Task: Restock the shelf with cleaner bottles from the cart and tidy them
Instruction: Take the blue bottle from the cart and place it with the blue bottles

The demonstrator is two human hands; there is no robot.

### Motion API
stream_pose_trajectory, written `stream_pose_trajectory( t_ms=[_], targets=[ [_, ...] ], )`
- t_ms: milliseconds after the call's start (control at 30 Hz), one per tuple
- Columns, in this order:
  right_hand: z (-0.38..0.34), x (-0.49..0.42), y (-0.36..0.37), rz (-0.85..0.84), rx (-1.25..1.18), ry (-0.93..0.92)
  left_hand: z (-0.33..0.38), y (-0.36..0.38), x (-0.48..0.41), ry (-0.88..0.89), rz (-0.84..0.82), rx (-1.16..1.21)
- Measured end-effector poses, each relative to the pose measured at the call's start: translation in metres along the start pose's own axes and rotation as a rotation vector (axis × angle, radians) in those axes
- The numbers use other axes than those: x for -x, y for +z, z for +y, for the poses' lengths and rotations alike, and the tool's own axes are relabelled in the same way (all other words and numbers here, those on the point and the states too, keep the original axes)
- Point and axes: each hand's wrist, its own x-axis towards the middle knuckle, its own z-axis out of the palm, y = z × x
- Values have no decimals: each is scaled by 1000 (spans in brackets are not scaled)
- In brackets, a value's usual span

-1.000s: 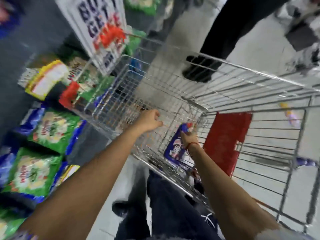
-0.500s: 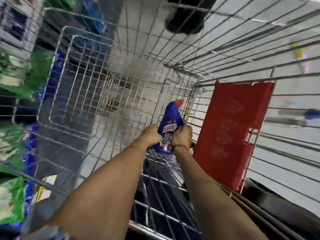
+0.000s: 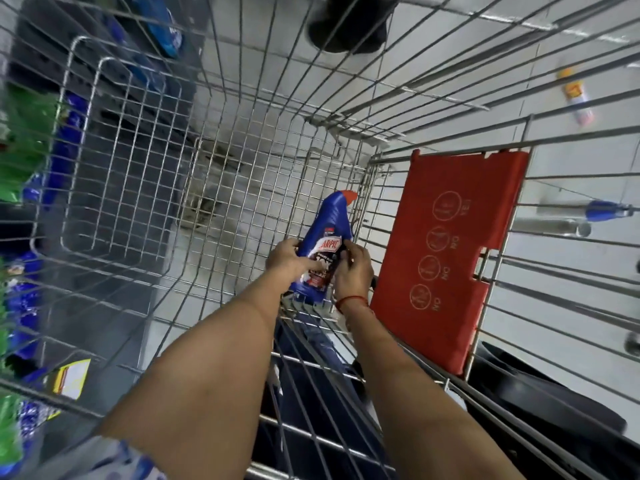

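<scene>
A blue cleaner bottle [image 3: 329, 230] with a red cap lies inside the wire cart [image 3: 145, 188], near its right rear corner, cap pointing away from me. My left hand [image 3: 289, 256] grips the bottle's left side over the label. My right hand [image 3: 353, 268], with a red thread at the wrist, holds its right side. Both arms reach down into the cart basket. Apart from this bottle, the cart floor shows only bare wire.
A red plastic child-seat flap [image 3: 450, 251] stands against the cart's rear grid on the right. Shelves with green and blue packets [image 3: 20, 140] run along the left. Another person's dark shoe [image 3: 349, 26] stands beyond the cart's far end. A small bottle [image 3: 576, 98] lies on the floor, right.
My view has swung from the aisle down into the cart. My left hand came off the cart rim and joined the right hand on the blue bottle.
</scene>
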Motion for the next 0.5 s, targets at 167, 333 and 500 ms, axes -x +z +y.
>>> stream_pose_trajectory(
  t_ms=[167, 333, 500],
  targets=[
    [-41, 1, -3, -61, -237, 49, 15, -47, 18, 40, -138, 259],
    [-113, 6, -7, -264, -386, 44, 34, -103, 53, 157, -186, 392],
    [-194, 47, -14, -419, -489, -110, 47, -162, 103, 301, -84, 487]
  ],
)
